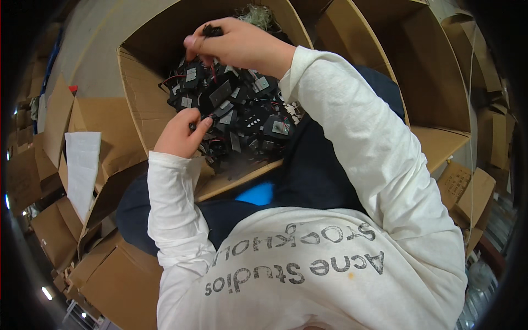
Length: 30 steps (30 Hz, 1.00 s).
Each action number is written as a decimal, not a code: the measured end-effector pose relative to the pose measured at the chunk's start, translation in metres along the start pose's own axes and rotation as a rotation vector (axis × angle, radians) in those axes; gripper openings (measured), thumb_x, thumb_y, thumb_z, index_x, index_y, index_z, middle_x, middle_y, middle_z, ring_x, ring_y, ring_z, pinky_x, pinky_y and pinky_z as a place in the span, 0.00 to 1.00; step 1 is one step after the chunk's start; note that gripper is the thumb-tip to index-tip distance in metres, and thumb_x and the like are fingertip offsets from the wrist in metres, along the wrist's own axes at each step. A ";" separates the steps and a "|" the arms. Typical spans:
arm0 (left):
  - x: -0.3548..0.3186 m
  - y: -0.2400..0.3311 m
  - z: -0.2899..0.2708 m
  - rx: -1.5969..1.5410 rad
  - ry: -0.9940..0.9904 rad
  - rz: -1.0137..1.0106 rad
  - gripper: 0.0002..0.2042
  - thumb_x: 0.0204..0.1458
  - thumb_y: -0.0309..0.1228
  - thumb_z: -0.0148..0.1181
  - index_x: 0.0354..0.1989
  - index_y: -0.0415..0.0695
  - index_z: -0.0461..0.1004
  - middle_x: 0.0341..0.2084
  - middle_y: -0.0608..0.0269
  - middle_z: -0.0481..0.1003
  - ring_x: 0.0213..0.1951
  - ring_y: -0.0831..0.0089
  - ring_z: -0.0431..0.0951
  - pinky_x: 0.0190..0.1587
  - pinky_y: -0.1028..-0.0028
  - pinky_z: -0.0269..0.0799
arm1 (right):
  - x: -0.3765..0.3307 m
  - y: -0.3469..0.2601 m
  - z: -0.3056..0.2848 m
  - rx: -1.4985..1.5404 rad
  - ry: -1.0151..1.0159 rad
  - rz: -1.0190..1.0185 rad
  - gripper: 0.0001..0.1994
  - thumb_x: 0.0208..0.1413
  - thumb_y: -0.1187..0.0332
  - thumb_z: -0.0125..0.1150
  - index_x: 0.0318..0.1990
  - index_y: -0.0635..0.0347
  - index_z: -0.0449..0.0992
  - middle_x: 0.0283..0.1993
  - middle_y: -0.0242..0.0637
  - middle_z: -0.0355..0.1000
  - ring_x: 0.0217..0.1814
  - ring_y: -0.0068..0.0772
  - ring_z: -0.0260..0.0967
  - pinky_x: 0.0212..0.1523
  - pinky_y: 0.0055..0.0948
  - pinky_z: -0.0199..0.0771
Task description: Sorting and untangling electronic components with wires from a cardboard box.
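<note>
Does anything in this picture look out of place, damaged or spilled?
Nothing looks spilled or damaged. The small black parts lie in a loose, tangled heap, but all stay inside the open cardboard box. The left hand pinches one part in the heap; the right hand holds another above it.

Setting: a warehouse or packing and sorting area, not a home or office. Evidence: brown corrugated cardboard boxes (434,71) stand open on every side, some stacked, some with flaps splayed. One large open carton (140,82) holds a loose heap of small black electrical parts (236,110) with grey labels and thin red wires. Further cartons (118,280) sit low at the left. A bare grey concrete floor (91,49) shows between boxes. Small ceiling lights (47,293) glint at the lower left rim.
</note>
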<state>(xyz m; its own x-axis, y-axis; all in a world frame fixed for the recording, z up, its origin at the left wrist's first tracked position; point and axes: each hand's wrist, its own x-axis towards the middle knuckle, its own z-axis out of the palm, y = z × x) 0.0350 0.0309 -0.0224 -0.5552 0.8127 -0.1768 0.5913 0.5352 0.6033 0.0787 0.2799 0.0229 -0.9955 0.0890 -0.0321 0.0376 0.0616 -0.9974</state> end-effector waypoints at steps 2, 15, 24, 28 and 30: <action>0.001 -0.010 0.000 0.027 0.103 0.055 0.19 0.60 0.41 0.62 0.28 0.37 0.69 0.23 0.50 0.69 0.26 0.51 0.69 0.31 0.63 0.67 | 0.010 0.009 -0.003 -0.190 0.153 -0.082 0.18 0.67 0.53 0.58 0.40 0.59 0.83 0.26 0.28 0.74 0.30 0.19 0.70 0.34 0.23 0.71; 0.038 0.014 -0.004 -1.066 0.406 0.070 0.15 0.60 0.20 0.57 0.55 0.36 0.69 0.42 0.61 0.79 0.38 0.77 0.80 0.42 0.77 0.75 | -0.001 0.011 0.019 -0.365 -0.127 -0.147 0.15 0.67 0.61 0.57 0.54 0.58 0.77 0.47 0.44 0.80 0.46 0.43 0.79 0.47 0.35 0.77; 0.089 -0.103 0.161 0.377 -0.046 -0.059 0.47 0.45 0.18 0.59 0.74 0.69 0.50 0.73 0.55 0.51 0.69 0.44 0.59 0.67 0.54 0.64 | 0.019 0.024 -0.025 -0.683 0.149 -0.232 0.20 0.65 0.53 0.60 0.55 0.59 0.77 0.44 0.45 0.80 0.44 0.44 0.79 0.45 0.36 0.77; 0.089 -0.115 0.199 0.516 0.007 -0.168 0.48 0.47 0.21 0.60 0.74 0.78 0.47 0.75 0.61 0.47 0.67 0.43 0.61 0.57 0.52 0.74 | 0.021 0.011 -0.024 -0.616 0.058 -0.123 0.19 0.67 0.54 0.57 0.56 0.59 0.77 0.45 0.48 0.80 0.45 0.46 0.79 0.45 0.38 0.78; 0.093 -0.117 0.198 0.556 0.054 -0.147 0.45 0.48 0.24 0.63 0.73 0.78 0.50 0.74 0.62 0.51 0.65 0.44 0.64 0.51 0.53 0.78 | 0.023 0.012 -0.029 -0.632 0.110 -0.141 0.19 0.67 0.55 0.56 0.55 0.59 0.77 0.44 0.47 0.80 0.45 0.47 0.79 0.46 0.38 0.78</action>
<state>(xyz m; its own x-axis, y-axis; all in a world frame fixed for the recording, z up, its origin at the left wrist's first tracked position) 0.0305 0.0897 -0.2636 -0.6752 0.7156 -0.1789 0.7161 0.6941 0.0737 0.0586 0.3119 0.0121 -0.9812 0.1363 0.1368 -0.0159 0.6493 -0.7604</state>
